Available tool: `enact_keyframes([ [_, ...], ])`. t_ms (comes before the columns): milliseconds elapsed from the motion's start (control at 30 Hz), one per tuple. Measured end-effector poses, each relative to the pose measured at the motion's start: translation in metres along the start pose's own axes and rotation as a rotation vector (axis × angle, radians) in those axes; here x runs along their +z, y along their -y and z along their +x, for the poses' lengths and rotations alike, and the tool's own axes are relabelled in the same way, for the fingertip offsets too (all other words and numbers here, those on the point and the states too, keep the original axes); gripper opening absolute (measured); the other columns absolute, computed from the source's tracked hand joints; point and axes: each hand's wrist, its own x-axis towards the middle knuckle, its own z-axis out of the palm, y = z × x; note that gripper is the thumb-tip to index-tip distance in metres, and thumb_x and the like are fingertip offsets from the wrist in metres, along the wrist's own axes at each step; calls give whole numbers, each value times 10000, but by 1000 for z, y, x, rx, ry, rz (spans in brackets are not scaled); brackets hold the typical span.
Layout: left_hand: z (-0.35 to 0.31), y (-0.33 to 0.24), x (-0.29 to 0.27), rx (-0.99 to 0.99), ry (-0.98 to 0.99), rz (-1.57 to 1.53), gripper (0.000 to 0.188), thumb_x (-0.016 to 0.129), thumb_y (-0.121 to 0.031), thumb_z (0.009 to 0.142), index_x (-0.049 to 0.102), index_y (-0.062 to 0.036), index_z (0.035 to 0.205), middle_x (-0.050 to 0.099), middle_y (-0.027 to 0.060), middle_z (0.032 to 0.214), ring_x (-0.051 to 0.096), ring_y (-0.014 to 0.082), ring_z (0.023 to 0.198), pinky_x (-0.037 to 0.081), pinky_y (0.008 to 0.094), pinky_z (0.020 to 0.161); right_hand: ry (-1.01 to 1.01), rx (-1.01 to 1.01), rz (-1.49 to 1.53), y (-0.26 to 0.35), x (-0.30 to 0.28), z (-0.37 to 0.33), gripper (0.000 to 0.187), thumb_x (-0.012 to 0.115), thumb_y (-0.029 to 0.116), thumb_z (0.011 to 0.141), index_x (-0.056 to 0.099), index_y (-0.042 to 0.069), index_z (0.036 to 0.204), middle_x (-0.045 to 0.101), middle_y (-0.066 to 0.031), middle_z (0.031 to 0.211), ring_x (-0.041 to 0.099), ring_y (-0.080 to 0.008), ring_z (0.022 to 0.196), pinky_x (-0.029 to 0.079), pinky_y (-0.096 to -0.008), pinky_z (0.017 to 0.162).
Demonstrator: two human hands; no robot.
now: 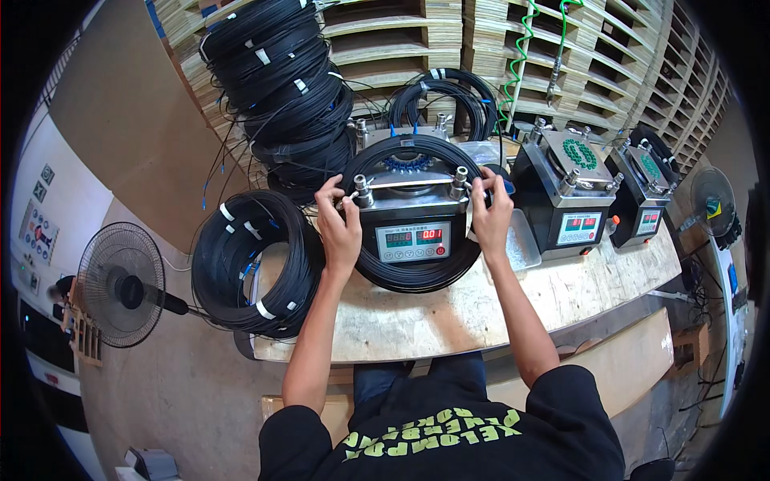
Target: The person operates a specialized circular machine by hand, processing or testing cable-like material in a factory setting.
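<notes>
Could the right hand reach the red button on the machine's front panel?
Probably yes: the red button shows uncovered, framed by the black cable coil, near the right hand, which would likely need to loosen its grip first.

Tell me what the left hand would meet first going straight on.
The left hand would probably meet the black cable coil first, its rim at the fingertips. The silver post looks to be next, though depth is unclear in this single view.

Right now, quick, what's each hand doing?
Left hand: curled closed, holding the black cable coil at its left side.
Right hand: curled closed, holding its right side.
</notes>
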Motion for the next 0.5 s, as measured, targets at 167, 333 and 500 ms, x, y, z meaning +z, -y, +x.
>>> enact_keyframes([
  [167,57,-8,-2,-170,213,-107,212,432,-119,975,548,33,1066,611,218,1092,603,340,1031,442,368,914,135,104,-47,13,3,53,263,552,226,996,556,-35,966,637,-129,751,598,-167,666,483,-328,644],
  [333,114,13,13,-170,360,29,385,387,-267,1013,565,44,1153,631,264,1099,599,392,1070,439,402,933,358,77,142,-6,53,103,357,545,322,995,582,-19,1097,680,-199,873,669,-254,782,505,-348,736],
  [500,142,44,53,-208,483,230,446,365,-307,990,624,47,1073,622,311,1096,560,453,1100,418,478,969,335,127,-59,-47,91,131,444,488,407,999,570,-10,1126,675,-257,957,663,-396,948,491,-447,843],
])
